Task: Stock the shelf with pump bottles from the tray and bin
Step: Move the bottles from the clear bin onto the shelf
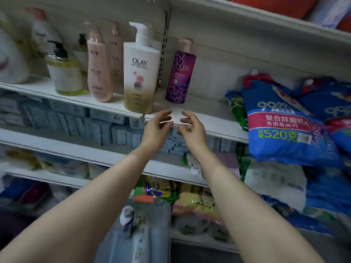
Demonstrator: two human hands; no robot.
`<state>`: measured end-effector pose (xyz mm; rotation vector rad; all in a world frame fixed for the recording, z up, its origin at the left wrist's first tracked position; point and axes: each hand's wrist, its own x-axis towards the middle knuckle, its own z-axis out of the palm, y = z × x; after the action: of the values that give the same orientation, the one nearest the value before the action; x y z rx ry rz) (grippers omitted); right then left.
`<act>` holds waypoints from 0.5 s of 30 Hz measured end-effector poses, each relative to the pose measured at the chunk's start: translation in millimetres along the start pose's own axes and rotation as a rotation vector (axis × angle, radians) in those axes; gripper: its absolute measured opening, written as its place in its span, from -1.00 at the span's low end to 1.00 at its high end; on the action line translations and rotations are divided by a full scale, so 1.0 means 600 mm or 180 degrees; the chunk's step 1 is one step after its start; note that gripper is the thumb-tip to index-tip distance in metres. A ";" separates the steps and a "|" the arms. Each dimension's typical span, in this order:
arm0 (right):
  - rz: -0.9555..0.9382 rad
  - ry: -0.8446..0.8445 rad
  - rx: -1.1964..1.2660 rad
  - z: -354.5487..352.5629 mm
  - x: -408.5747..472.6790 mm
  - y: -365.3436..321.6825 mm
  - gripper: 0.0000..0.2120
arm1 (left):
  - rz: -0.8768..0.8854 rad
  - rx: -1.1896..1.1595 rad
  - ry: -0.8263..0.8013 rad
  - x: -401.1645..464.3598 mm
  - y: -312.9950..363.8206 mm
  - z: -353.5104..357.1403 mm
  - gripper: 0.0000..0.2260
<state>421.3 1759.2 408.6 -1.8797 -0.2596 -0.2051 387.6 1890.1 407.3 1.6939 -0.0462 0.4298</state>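
On the shelf (pixel 199 112), blue detergent bags (pixel 284 120) crowd the right end and a white Olay bottle (pixel 139 73) stands at the left, with bare board between them. The purple Lux pump bottle (pixel 180 73) stands near the back, long axis vertical but leaning slightly right, label forward, pump head up. Both hands, left (pixel 156 126) and right (pixel 191 126), hover at the shelf edge with loosely spread fingers, holding nothing, close together but apart.

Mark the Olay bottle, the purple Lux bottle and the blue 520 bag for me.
Olay bottle (pixel 141 73): head view, on the white front label below the logo.
Purple Lux bottle (pixel 180 76): head view, mid-body, near the logo.
Blue 520 bag (pixel 284 118): head view, on its pink printed band.
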 end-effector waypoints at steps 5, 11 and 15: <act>0.0122 -0.0068 0.0035 0.047 -0.107 0.050 -0.62 | -0.0180 -0.0128 -0.0086 -0.100 -0.057 -0.045 -0.76; 0.0605 -0.0445 0.0088 0.129 -0.234 0.164 -0.66 | -0.0707 -0.0002 0.0017 -0.215 -0.176 -0.098 -0.77; 0.1118 -0.0690 0.0055 0.184 -0.295 0.263 -0.63 | -0.1229 0.0093 0.0031 -0.290 -0.263 -0.123 -0.77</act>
<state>297.1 1801.8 182.7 -1.8971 -0.0737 0.2397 250.1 1952.1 212.6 1.6812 0.2915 0.1492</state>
